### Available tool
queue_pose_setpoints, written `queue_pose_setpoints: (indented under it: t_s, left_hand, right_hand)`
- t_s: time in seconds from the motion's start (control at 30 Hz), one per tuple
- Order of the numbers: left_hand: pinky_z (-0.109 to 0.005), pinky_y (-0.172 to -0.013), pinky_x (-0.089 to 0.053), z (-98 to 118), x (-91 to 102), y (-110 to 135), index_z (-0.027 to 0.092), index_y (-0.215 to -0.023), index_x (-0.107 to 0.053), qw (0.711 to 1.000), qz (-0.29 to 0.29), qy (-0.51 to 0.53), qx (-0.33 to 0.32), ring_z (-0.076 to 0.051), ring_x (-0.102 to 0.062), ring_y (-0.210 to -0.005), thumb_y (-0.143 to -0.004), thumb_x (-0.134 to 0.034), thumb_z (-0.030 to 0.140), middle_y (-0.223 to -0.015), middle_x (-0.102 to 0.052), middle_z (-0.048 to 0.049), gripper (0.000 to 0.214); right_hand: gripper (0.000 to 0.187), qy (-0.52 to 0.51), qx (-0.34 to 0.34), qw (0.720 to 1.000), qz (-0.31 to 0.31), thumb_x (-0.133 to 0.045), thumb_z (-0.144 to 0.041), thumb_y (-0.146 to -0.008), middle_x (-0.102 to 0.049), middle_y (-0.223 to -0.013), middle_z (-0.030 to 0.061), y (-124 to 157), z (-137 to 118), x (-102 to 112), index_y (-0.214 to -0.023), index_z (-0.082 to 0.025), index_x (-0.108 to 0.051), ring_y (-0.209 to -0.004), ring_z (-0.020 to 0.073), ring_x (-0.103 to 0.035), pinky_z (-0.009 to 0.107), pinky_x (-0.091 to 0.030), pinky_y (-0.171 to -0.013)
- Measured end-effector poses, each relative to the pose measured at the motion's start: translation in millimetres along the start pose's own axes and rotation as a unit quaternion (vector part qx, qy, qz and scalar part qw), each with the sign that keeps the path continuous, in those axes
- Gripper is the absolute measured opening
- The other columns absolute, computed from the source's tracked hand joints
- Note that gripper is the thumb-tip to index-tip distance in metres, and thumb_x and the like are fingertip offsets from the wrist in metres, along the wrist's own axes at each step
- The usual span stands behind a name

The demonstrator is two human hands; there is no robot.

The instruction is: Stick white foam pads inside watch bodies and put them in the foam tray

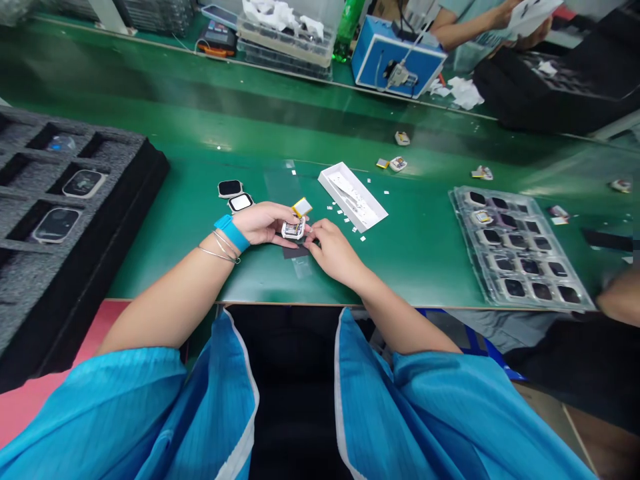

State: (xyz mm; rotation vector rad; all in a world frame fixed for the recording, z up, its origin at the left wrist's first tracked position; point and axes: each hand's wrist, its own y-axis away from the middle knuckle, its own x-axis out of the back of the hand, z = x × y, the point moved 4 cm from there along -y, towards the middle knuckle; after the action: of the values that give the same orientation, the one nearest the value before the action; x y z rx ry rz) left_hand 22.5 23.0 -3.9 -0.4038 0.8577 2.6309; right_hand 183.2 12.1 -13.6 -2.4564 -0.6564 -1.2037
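My left hand point(263, 223) grips a small open watch case point(293, 230) at its fingertips. A flat battery with a yellow edge point(302, 207) rises from the top of the case, and I cannot tell whether it is attached. The fingertips of my right hand point(333, 251) meet at the case's right side, and any small item there is hidden. Just left of my left hand lie two black-screened watch bodies point(230, 189). A white tray point(356, 212) sits to the right, with small white pads point(341, 213) scattered beside it.
A grey foam tray point(30, 200) holding watches lies at the left, and a clear blister tray point(550, 303) of watch parts lies at the right. A blue tester box point(397, 57) stands at the back. A co-worker's arm point(463, 32) reaches in beyond the bench.
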Motion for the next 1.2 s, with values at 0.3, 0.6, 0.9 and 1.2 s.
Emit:
queue_pose_setpoints:
  t_s: [0.3,0.6,0.9,1.2]
  left_hand:
    - [-0.046,-0.081,-0.062,-3.5,-1.5,-2.1,0.009,-0.078,-0.071,1.0,0.021,0.01,-0.014,-0.022,-0.072,-0.077,-0.069,-0.076,0.011,-0.086,-0.075,-0.0148,0.011]
    - [-0.026,-0.057,-0.059,5.8,-1.4,-0.8,0.009,-0.072,-0.066,0.979,0.161,0.023,-0.119,-0.013,-0.064,-0.058,-0.076,-0.063,0.004,-0.066,-0.065,-0.0048,0.006]
    - [-0.023,-0.057,-0.058,3.6,-3.4,-2.6,0.01,-0.067,-0.063,0.98,0.173,-0.001,-0.098,-0.011,-0.06,-0.055,-0.077,-0.064,0.004,-0.061,-0.061,-0.0027,0.012]
    - [-0.028,-0.064,-0.06,0.6,-2.4,-4.4,0.011,-0.066,-0.065,0.981,0.169,-0.01,-0.097,-0.012,-0.061,-0.055,-0.074,-0.066,0.005,-0.062,-0.063,-0.0032,0.01]
  right_hand:
    - [0.012,-0.172,0.118,0.978,-0.003,-0.059,-0.03,-0.092,-0.065,-0.106,0.0069,21.2,-14.7,47.9,-0.083,-0.022,-0.061,-0.101,0.0193,-0.063,0.04,-0.053,-0.092]
    - [0.026,-0.283,0.083,0.954,0.056,-0.079,-0.038,-0.07,-0.072,-0.08,0.0025,-48.5,-7.2,39.0,-0.069,-0.019,-0.062,-0.081,0.0182,-0.069,0.038,-0.055,-0.084]
    - [0.026,-0.3,0.08,0.949,0.058,-0.071,-0.033,-0.077,-0.069,-0.084,-0.0009,-42.9,1.3,14.7,-0.092,-0.022,-0.053,-0.078,0.0139,-0.066,0.033,-0.054,-0.081]
    - [0.018,-0.243,0.118,0.961,0.058,-0.065,-0.027,-0.082,-0.068,-0.089,-0.0002,-40.3,-3.8,16.9,-0.093,-0.023,-0.051,-0.079,0.0143,-0.066,0.034,-0.054,-0.082]
